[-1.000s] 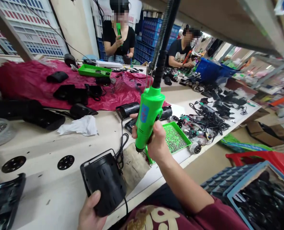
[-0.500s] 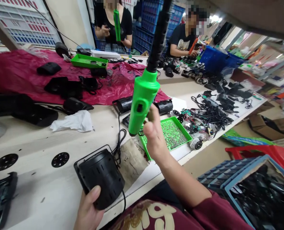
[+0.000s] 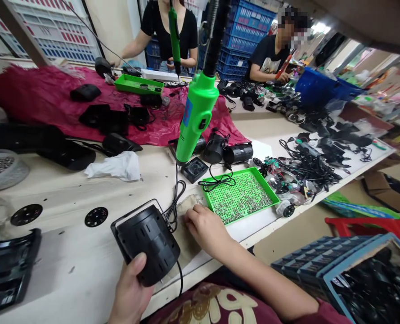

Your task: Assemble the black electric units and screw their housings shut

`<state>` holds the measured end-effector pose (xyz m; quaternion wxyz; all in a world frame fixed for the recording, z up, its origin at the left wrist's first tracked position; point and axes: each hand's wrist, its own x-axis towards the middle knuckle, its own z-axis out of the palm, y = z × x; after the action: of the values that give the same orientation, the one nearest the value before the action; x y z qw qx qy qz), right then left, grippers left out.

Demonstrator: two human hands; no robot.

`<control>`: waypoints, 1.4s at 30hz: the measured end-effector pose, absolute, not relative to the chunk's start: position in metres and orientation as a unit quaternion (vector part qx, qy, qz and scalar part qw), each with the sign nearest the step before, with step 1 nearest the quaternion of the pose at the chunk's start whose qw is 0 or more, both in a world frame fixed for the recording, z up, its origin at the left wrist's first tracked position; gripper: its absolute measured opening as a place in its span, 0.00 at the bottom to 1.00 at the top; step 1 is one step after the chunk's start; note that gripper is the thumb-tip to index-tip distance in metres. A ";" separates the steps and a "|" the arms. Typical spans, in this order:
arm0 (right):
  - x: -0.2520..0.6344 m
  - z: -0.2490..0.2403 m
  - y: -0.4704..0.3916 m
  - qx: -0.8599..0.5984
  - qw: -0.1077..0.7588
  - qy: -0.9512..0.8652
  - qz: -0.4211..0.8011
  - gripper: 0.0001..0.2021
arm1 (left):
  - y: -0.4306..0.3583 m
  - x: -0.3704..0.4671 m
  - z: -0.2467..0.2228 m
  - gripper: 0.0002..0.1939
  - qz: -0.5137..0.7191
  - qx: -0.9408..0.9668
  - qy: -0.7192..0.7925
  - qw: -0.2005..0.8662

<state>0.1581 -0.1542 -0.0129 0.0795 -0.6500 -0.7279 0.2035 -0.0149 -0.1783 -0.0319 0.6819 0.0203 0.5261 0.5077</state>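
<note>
In my left hand (image 3: 132, 285) is a black round housing (image 3: 152, 245) with a wire-like bracket, tilted above the table's front edge, its cord hanging down. My right hand (image 3: 204, 225) rests over a beige cloth-like pad (image 3: 184, 240), fingers curled together; whatever they hold, if anything, is hidden. Above it hangs a green electric screwdriver (image 3: 198, 117), touched by neither hand. A green tray (image 3: 243, 198) of small screws lies to the right of my right hand, a black cord across its corner. Behind the pad sits a small black square part (image 3: 195, 169).
Black discs (image 3: 96, 217), a white cloth (image 3: 115, 166) and a bowl of screws (image 3: 4, 168) lie left. Wires and parts (image 3: 311, 162) pile up right. A crate (image 3: 331, 270) stands at the lower right. Two people work across the table.
My right hand has left the green screwdriver and come down to the pad. The screwdriver hangs free, turned and higher. My left hand still holds the housing. One person opposite now reaches sideways.
</note>
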 end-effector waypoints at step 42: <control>0.155 -0.023 -0.153 -0.600 0.081 -0.774 0.186 0.06 | -0.179 -0.013 -0.038 0.40 0.540 0.058 0.442 0.713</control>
<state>0.1547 -0.1534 -0.0230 0.0812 -0.6001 -0.7738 0.1859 -0.0128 -0.1788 -0.0376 0.7134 0.0581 0.4423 0.5404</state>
